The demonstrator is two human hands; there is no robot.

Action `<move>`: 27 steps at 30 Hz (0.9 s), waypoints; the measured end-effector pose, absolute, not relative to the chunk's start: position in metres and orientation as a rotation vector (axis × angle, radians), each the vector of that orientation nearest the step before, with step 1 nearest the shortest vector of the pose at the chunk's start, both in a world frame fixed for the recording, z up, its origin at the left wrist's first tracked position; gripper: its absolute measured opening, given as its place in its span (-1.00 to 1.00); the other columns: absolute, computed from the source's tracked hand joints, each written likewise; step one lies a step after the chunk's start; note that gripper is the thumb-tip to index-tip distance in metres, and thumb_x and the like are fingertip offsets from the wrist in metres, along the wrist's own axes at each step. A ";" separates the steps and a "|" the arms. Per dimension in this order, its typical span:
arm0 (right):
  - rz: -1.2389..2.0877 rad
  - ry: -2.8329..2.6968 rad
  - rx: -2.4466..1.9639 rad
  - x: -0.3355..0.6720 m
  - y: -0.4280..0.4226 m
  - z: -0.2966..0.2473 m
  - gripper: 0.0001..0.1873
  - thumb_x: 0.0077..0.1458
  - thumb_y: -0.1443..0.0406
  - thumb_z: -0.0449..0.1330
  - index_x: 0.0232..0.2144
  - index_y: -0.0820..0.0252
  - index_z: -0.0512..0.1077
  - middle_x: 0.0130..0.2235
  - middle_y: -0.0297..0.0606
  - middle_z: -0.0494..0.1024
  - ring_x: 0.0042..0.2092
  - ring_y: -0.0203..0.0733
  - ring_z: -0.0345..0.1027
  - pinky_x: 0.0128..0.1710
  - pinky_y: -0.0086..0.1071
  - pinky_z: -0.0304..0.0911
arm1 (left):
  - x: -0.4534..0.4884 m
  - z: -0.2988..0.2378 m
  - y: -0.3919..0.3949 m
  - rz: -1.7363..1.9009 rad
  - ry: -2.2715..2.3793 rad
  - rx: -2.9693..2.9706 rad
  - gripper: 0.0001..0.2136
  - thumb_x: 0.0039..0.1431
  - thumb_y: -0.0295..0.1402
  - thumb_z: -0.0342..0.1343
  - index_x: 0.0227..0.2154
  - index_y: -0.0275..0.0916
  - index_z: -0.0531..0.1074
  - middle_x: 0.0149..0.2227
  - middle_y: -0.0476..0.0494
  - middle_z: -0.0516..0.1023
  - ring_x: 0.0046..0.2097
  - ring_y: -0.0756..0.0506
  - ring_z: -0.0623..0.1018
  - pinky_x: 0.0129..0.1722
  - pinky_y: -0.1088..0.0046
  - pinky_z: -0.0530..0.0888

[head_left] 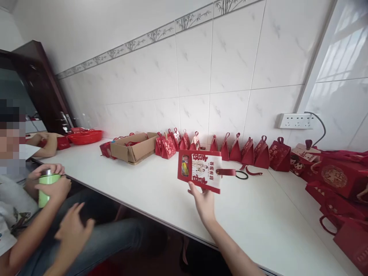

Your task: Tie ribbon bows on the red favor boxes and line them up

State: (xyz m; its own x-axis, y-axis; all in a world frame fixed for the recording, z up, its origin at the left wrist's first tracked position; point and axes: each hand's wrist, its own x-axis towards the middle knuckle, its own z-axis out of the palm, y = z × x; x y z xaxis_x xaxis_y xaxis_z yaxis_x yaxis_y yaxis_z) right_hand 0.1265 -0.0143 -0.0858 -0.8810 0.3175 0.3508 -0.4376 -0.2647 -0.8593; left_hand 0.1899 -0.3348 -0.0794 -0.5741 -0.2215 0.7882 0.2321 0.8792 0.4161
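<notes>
My right hand (204,203) grips a red and white gift box (201,170) by its lower edge, above the white table. Printed characters and a small cut-out window show on its face, and a dark red strap (225,172) sticks out from its right side. My left hand (74,230), slightly blurred, is off the table's front edge at the lower left. Its fingers are apart and it holds nothing. Behind the box, several small red peaked gift boxes (254,151) with loop handles stand in a row along the wall.
A cardboard tray (123,152) with red items and a red basin (85,137) are further left. Larger red gift boxes (333,176) pile up at right. A dark loop (242,175) lies on the table. At left, another person holds a green bottle (47,188).
</notes>
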 end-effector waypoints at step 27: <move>1.979 -1.507 0.074 0.105 -0.118 -0.109 -0.65 -0.05 0.17 0.22 -0.25 0.17 0.22 -0.09 -0.12 0.37 -0.07 -0.10 0.32 -0.13 -0.20 0.30 | 0.109 -0.051 -0.194 -1.283 -2.571 -0.251 -0.44 0.24 -0.03 -0.26 0.26 -0.11 -0.04 -0.02 -0.18 0.50 -0.02 -0.24 0.51 -0.04 0.24 0.40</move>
